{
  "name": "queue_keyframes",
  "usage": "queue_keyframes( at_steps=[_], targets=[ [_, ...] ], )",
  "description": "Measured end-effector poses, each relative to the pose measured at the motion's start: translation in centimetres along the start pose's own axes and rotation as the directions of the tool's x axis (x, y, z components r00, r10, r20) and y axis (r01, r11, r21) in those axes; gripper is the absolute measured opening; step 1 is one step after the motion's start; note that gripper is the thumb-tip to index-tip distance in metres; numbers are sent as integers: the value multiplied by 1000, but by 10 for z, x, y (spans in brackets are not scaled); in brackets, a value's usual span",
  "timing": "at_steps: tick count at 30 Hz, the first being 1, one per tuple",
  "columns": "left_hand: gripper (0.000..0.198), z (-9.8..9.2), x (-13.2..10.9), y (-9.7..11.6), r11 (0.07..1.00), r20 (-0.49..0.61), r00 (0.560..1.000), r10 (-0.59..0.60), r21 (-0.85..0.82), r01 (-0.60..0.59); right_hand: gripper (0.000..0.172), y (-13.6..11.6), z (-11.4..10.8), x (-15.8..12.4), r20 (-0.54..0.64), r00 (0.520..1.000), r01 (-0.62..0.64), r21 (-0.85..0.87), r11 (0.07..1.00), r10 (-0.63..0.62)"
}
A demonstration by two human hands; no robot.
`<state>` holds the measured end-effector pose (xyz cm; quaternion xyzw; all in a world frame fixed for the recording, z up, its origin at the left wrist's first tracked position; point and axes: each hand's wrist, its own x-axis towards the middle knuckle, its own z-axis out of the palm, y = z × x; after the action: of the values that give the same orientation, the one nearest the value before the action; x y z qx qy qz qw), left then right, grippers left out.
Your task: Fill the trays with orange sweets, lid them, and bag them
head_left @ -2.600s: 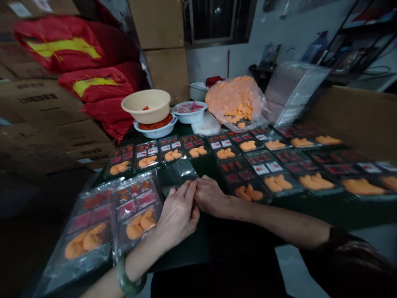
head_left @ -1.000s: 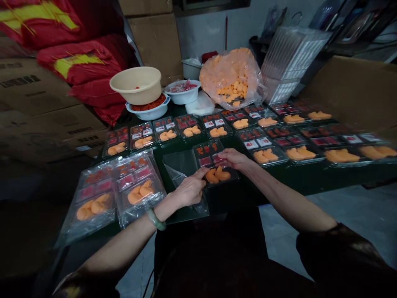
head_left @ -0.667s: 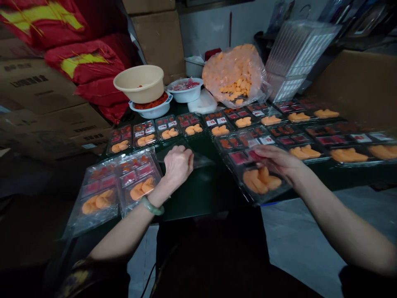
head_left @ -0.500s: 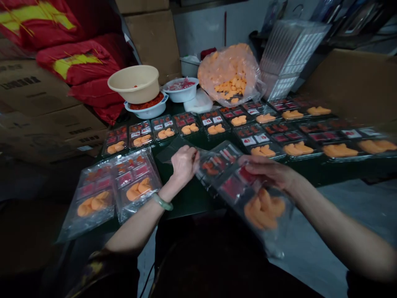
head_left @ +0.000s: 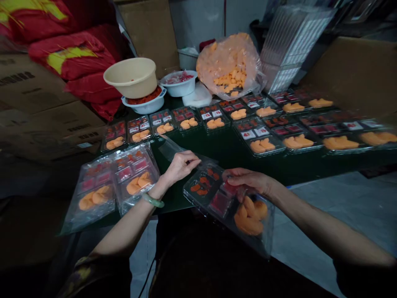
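My right hand (head_left: 252, 182) grips a clear plastic tray pack (head_left: 221, 203) from its right side, thumb on top. The pack sits inside a clear plastic bag and tilts toward me; it holds orange-red pieces, dark pink squares and larger orange pieces. At its far end, my left hand (head_left: 181, 165) has thumb and fingers pinched on thin clear plastic, apparently the bag's flap. A translucent strip (head_left: 169, 149) stretches from behind that hand up to the left. Beside my left forearm lie two bagged packs (head_left: 136, 178) on the dark green table (head_left: 180, 198).
Unbagged filled trays (head_left: 260, 140) stand in rows along the far side. Behind them are a cream basin (head_left: 132, 80) on a blue-white basin (head_left: 145, 107), another basin (head_left: 178, 87), a bag of orange pieces (head_left: 231, 68) and stacked clear trays (head_left: 293, 45). Cartons (head_left: 40, 91) and red sacks (head_left: 71, 54) fill the left.
The held pack has shifted left and its far end has come down nearer to me. My left hand has come slightly lower, still pinching; the strip behind it now stretches further up.
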<state>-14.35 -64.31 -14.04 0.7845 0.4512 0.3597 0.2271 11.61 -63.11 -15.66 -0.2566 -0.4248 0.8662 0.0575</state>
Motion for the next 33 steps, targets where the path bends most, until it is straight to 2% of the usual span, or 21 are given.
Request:
queue_keyframes(
  at_steps=[3,9,14,18,21,23,27,30,33],
  targets=[
    [18,-1,1,3,999,-45,999,32,38,-30,36,2,2,5,40,999,0,5,1000,0],
    [18,2,3,7,994,-18,1000,22,108,-20,34,2,5,14,125,992,-9,36,999,5],
    [19,0,9,9,992,26,998,54,114,-57,33,5,-2,13,98,995,-15,37,999,11],
    [18,-1,12,13,984,-12,994,113,142,-110,33,7,-3,10,70,997,-23,24,999,22],
    [16,-2,9,16,974,85,984,157,148,-168,34,7,-2,5,12,1000,6,38,999,-7],
    [17,-5,6,17,972,188,968,168,132,-195,48,6,-3,0,-54,997,60,40,997,-58],
    [20,-10,3,18,966,303,933,195,106,-237,92,1,-7,-9,-171,977,131,-6,991,-130],
    [20,-11,3,20,950,340,909,240,109,-292,100,0,-11,-10,-142,980,134,-24,991,-136],
    [21,-9,3,20,934,300,912,278,137,-330,100,3,-11,-6,-88,987,134,-19,991,-135]
  ],
)
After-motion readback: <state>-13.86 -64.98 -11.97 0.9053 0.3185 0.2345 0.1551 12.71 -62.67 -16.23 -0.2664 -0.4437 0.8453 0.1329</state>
